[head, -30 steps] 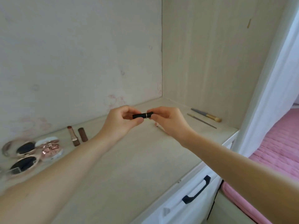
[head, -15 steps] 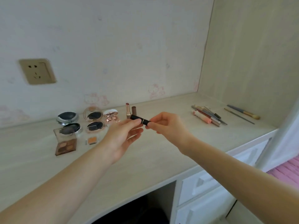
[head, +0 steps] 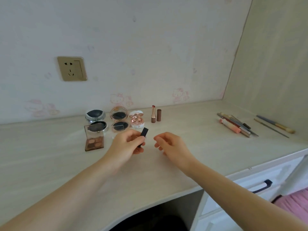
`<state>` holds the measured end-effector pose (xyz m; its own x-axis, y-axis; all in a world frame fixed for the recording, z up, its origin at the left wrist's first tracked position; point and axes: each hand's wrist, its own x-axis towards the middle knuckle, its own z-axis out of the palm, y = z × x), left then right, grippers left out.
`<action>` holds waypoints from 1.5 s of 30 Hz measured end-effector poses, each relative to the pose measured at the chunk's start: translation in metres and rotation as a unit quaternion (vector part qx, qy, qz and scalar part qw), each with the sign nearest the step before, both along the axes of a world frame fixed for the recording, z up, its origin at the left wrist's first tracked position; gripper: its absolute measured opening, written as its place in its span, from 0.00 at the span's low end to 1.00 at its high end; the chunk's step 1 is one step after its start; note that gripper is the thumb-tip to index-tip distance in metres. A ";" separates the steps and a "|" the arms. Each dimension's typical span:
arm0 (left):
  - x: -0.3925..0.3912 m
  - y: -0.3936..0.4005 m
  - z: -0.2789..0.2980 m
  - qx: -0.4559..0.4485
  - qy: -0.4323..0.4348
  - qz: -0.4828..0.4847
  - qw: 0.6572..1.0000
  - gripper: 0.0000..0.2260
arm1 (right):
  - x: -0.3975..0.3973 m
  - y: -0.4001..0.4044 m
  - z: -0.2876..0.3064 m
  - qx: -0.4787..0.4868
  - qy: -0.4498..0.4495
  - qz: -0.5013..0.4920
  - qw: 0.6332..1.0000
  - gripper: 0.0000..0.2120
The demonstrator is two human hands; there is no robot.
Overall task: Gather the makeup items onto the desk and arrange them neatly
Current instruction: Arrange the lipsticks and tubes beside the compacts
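**Black lipstick tube held above a tabletop of sorted cosmetics**

Head camera: A person's left hand (head: 127, 144) grips a black lipstick tube (head: 143, 135) between thumb and curled fingers, the tube tilted with its upper end pointing away, just above the pale wood-grain tabletop (head: 150, 172). The right hand (head: 170, 145) hovers just beside it, fingers loosely curled and holding nothing, clear of the tube. Behind the hands, near the wall, stand two open round compacts (head: 95, 120) (head: 119, 120), a rose-gold decorated case (head: 137, 121) and an open eyeshadow palette (head: 94, 138) with its clear lid raised. To their right an uncapped lipstick (head: 153, 113) stands upright with its brown cap (head: 159, 115) just beside it. Well apart on the right lies a bundle of pencils and slim tubes (head: 236, 125), and nearer the side panel two brushes (head: 275, 125). A gold wall socket (head: 72, 68) sits above the compacts. White drawers with a dark handle (head: 262, 186) show at lower right.
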<state>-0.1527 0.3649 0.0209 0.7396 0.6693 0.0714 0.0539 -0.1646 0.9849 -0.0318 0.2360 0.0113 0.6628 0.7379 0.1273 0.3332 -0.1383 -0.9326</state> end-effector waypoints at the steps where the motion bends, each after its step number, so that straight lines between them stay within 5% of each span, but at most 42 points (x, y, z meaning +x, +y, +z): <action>1: -0.002 0.002 -0.002 0.021 0.001 -0.005 1.000 0.04 | -0.001 0.003 -0.001 0.004 0.000 0.002 1.000 0.06; 13: -0.013 0.005 -0.019 0.348 0.019 -0.012 0.937 0.08 | -0.007 0.015 -0.015 0.038 -0.129 0.016 0.991 0.07; 22: -0.018 0.003 -0.022 0.521 0.107 -0.058 0.845 0.09 | -0.013 0.009 -0.014 0.052 -0.205 0.033 0.977 0.08; 34: -0.026 0.007 -0.018 0.435 0.094 -0.074 0.892 0.10 | -0.015 0.006 -0.011 0.098 -0.140 0.053 0.984 0.10; 45: -0.024 0.007 -0.023 0.353 0.045 -0.058 0.933 0.07 | -0.005 0.002 -0.012 0.175 -0.002 -0.033 0.984 0.09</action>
